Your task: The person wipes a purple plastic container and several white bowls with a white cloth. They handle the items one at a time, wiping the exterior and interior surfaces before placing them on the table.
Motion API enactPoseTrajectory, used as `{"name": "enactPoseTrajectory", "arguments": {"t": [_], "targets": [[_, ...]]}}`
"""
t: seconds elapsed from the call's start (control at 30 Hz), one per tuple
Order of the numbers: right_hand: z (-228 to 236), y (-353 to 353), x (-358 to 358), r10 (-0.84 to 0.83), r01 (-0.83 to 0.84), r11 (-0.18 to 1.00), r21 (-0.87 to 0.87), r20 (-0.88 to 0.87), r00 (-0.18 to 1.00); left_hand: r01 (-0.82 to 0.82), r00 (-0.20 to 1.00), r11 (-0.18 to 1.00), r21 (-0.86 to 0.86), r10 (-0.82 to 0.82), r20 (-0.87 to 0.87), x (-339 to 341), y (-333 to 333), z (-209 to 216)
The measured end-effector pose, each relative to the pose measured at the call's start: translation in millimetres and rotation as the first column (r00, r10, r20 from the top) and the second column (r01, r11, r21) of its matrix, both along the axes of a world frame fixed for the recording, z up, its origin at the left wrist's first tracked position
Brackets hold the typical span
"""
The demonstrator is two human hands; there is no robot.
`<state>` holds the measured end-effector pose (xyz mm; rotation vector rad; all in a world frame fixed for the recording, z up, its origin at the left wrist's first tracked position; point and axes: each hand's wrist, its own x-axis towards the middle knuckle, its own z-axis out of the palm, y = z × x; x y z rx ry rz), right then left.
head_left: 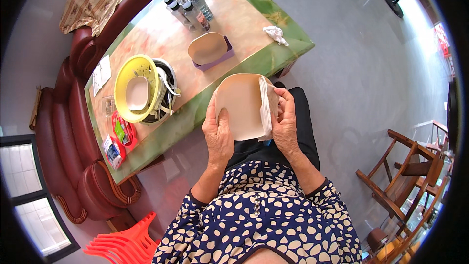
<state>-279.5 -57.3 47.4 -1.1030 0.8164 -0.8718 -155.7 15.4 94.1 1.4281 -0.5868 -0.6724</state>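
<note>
Over my lap I hold a cream, rounded-square plate (239, 110) upright in front of me. My left hand (218, 134) grips its left side, with the thumb on the face. A folded white cloth (265, 105) is pressed against the plate's right edge by my right hand (286, 127), whose fingers are closed on it. On the table ahead, a similar cream plate (208, 48) leans in a purple holder (217, 63). To the left stands a yellow basin (120, 90) with a smaller cream dish (137, 93) inside.
The green-edged stone table (200, 112) also bears several black-capped bottles (188, 2), crumpled tissue (276, 34), a dark pot (166, 80) and a red basket (125, 132). A dark red sofa (53, 132) lies left, red stools (127, 242) lower left, and a wooden chair (403, 176) right.
</note>
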Motion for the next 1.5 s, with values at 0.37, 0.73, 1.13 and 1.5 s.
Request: {"name": "enactPoseTrajectory", "arguments": {"t": [0.37,0.73,1.13,1.5], "targets": [[-7.1,-38.7,-15.4,-0.190,-0.004,0.891,-0.455,-0.380,0.906,0.226,0.954,0.954,0.199,-0.258,0.151,1.7,16.2,3.2],[53.6,-27.9,3.1,-0.043,-0.414,0.113,-0.903,-0.421,0.906,0.399,0.917,0.906,0.143,-0.393,-0.067,8.5,12.6,-9.7],[15.3,-50.0,-20.2,0.211,-0.397,0.859,-0.325,-0.481,0.851,0.252,0.967,0.959,0.131,-0.253,-0.006,14.5,15.5,20.2],[4.2,-56.4,-37.8,0.176,-0.513,0.720,-0.467,-0.592,0.787,0.500,0.864,0.844,0.195,-0.503,-0.036,13.6,15.9,8.5]]}}
